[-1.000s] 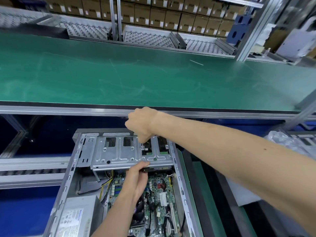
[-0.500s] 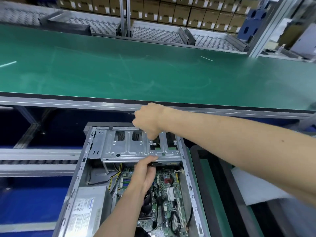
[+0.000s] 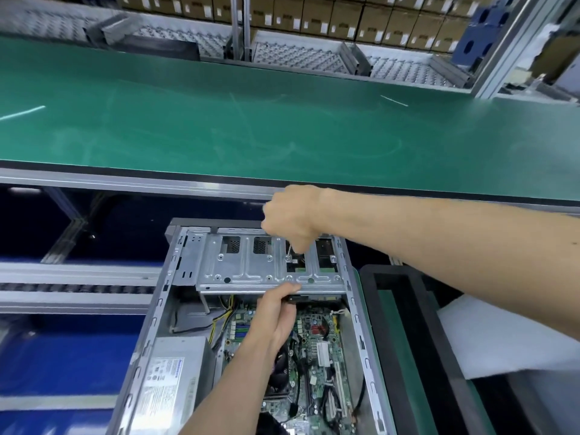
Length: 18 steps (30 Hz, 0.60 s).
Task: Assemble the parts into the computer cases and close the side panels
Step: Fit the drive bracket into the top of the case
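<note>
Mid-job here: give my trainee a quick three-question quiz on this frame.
1. True or false: the side panel of the computer case is already closed.
2. Which hand grips the screwdriver over the drive cage? A left hand B right hand
3. Fill in: the power supply lies on the case's ___ side in this view.

Key: 1 false; 2 B; 3 left

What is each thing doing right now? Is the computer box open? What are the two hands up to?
computer case: lying down, side open, insides showing
drive cage: sits across the far end of the case
right hand: fist on a thin tool, tip down on the cage
left hand: grips the drive under the cage's near edge
conveyor belt: bare green
</note>
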Each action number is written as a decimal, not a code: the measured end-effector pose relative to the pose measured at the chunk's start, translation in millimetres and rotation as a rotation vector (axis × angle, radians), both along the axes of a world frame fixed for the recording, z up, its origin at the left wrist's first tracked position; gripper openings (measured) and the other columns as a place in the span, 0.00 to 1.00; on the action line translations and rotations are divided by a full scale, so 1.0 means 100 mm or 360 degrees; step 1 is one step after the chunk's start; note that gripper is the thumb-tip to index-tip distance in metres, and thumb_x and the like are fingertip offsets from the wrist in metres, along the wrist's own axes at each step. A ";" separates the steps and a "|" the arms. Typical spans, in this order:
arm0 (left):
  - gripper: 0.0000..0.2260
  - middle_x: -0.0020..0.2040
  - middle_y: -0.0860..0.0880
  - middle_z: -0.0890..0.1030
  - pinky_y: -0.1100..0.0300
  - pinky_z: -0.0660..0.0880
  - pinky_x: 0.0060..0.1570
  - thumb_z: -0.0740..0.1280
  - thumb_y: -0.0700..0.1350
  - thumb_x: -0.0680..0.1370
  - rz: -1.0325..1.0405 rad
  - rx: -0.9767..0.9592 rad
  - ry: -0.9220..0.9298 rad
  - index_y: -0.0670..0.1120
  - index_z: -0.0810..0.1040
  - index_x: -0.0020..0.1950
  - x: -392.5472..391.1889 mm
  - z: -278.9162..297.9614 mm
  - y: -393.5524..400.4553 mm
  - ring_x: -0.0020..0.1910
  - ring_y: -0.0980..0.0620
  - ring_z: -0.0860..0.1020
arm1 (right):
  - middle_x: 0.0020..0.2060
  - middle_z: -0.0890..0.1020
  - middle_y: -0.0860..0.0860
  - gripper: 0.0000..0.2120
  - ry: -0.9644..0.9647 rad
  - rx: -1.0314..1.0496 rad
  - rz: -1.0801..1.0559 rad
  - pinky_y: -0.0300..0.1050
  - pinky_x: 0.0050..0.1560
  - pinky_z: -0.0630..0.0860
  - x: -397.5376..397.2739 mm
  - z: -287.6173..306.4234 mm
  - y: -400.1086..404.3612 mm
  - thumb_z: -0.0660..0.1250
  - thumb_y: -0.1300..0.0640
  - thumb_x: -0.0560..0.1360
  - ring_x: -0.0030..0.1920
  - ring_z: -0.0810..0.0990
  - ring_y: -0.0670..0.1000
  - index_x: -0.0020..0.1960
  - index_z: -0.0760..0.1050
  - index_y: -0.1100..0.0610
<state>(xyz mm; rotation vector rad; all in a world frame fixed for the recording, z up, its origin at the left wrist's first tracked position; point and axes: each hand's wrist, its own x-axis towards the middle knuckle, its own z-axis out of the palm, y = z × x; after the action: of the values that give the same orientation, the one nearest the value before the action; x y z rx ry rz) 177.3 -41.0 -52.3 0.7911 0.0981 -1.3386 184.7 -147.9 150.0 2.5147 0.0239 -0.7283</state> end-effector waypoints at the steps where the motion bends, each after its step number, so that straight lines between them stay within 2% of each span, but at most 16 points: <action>1: 0.15 0.36 0.47 0.81 0.57 0.71 0.62 0.67 0.28 0.72 0.0003 0.0000 0.0018 0.44 0.82 0.30 0.00 -0.01 0.00 0.46 0.49 0.79 | 0.34 0.71 0.51 0.11 0.0060 -0.0068 0.0237 0.46 0.32 0.71 -0.03 -0.01 0.01 0.70 0.56 0.69 0.33 0.72 0.55 0.39 0.67 0.55; 2: 0.12 0.37 0.46 0.81 0.55 0.70 0.64 0.69 0.29 0.69 0.0004 -0.0009 0.0027 0.44 0.82 0.30 -0.01 0.00 -0.01 0.47 0.49 0.79 | 0.34 0.71 0.51 0.11 0.0086 -0.0083 0.0359 0.47 0.34 0.72 -0.03 -0.04 0.01 0.70 0.55 0.69 0.34 0.72 0.56 0.40 0.68 0.55; 3: 0.10 0.37 0.46 0.81 0.55 0.71 0.63 0.70 0.31 0.67 0.0002 -0.0027 0.0024 0.44 0.82 0.31 0.00 0.00 0.00 0.46 0.49 0.79 | 0.34 0.70 0.51 0.11 0.0058 -0.0044 0.0338 0.47 0.33 0.72 -0.02 -0.07 0.00 0.70 0.56 0.70 0.34 0.73 0.56 0.41 0.67 0.55; 4: 0.08 0.36 0.46 0.81 0.56 0.73 0.59 0.71 0.32 0.65 -0.0003 -0.0038 0.0012 0.44 0.82 0.30 0.00 0.00 -0.01 0.43 0.50 0.81 | 0.34 0.70 0.51 0.11 -0.0022 0.0047 0.0166 0.46 0.31 0.71 0.01 -0.09 -0.02 0.70 0.56 0.70 0.33 0.73 0.54 0.41 0.67 0.56; 6: 0.07 0.35 0.47 0.81 0.58 0.73 0.54 0.71 0.33 0.64 -0.0019 -0.0016 -0.0025 0.45 0.82 0.30 0.00 0.00 -0.01 0.39 0.52 0.83 | 0.31 0.74 0.51 0.09 -0.0131 0.0271 -0.0432 0.42 0.26 0.68 0.10 -0.09 -0.05 0.69 0.58 0.71 0.29 0.74 0.51 0.38 0.70 0.58; 8: 0.10 0.35 0.47 0.81 0.57 0.73 0.56 0.69 0.31 0.67 -0.0011 0.0007 -0.0024 0.44 0.82 0.30 -0.01 0.00 -0.01 0.39 0.51 0.82 | 0.22 0.78 0.49 0.09 -0.0092 0.0467 -0.0949 0.39 0.26 0.70 0.15 -0.05 -0.12 0.70 0.59 0.72 0.26 0.75 0.51 0.35 0.74 0.57; 10: 0.15 0.36 0.46 0.81 0.57 0.74 0.56 0.66 0.28 0.73 -0.0003 0.0026 -0.0024 0.43 0.82 0.31 -0.01 0.01 0.00 0.40 0.51 0.81 | 0.19 0.77 0.49 0.10 -0.0053 0.0524 -0.1103 0.40 0.29 0.73 0.11 0.01 -0.17 0.71 0.58 0.73 0.27 0.76 0.52 0.35 0.75 0.58; 11: 0.15 0.36 0.46 0.80 0.58 0.75 0.54 0.65 0.28 0.74 -0.0008 0.0043 -0.0023 0.43 0.81 0.32 -0.01 0.01 0.01 0.41 0.51 0.82 | 0.23 0.79 0.50 0.09 -0.0072 0.0501 -0.1018 0.40 0.30 0.74 0.05 0.03 -0.16 0.70 0.57 0.72 0.28 0.76 0.52 0.35 0.74 0.57; 13: 0.12 0.39 0.45 0.80 0.59 0.74 0.50 0.65 0.28 0.75 -0.0009 0.0069 -0.0004 0.42 0.79 0.36 -0.01 0.05 0.01 0.43 0.50 0.81 | 0.31 0.76 0.52 0.09 -0.0149 0.0288 -0.0537 0.41 0.28 0.68 -0.09 0.00 -0.12 0.69 0.57 0.69 0.29 0.72 0.51 0.36 0.69 0.56; 15: 0.10 0.41 0.44 0.79 0.58 0.74 0.52 0.66 0.28 0.75 0.0005 0.0087 0.0015 0.41 0.77 0.39 -0.02 0.05 -0.01 0.48 0.49 0.80 | 0.31 0.71 0.51 0.08 -0.0090 0.0022 0.0071 0.42 0.28 0.64 -0.17 -0.03 -0.05 0.69 0.57 0.67 0.28 0.68 0.51 0.37 0.69 0.56; 16: 0.10 0.42 0.44 0.79 0.57 0.73 0.56 0.65 0.28 0.75 0.0013 0.0085 0.0018 0.41 0.77 0.39 -0.01 0.04 -0.01 0.50 0.48 0.79 | 0.30 0.69 0.51 0.07 -0.0048 -0.0030 0.0257 0.43 0.29 0.64 -0.16 -0.02 -0.03 0.69 0.57 0.67 0.28 0.68 0.51 0.38 0.71 0.56; 18: 0.09 0.42 0.43 0.79 0.55 0.73 0.59 0.65 0.27 0.75 0.0019 0.0081 0.0021 0.40 0.77 0.41 -0.02 0.04 -0.01 0.49 0.47 0.78 | 0.30 0.66 0.50 0.09 -0.0040 -0.0026 0.0281 0.44 0.28 0.63 -0.10 -0.01 -0.03 0.70 0.58 0.67 0.28 0.67 0.51 0.38 0.69 0.56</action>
<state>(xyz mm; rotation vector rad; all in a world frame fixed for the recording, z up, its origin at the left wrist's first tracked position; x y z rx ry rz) 175.2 -42.4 -48.6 0.8236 0.1475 -1.3346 174.2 -150.8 149.1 2.4680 0.2270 -0.6227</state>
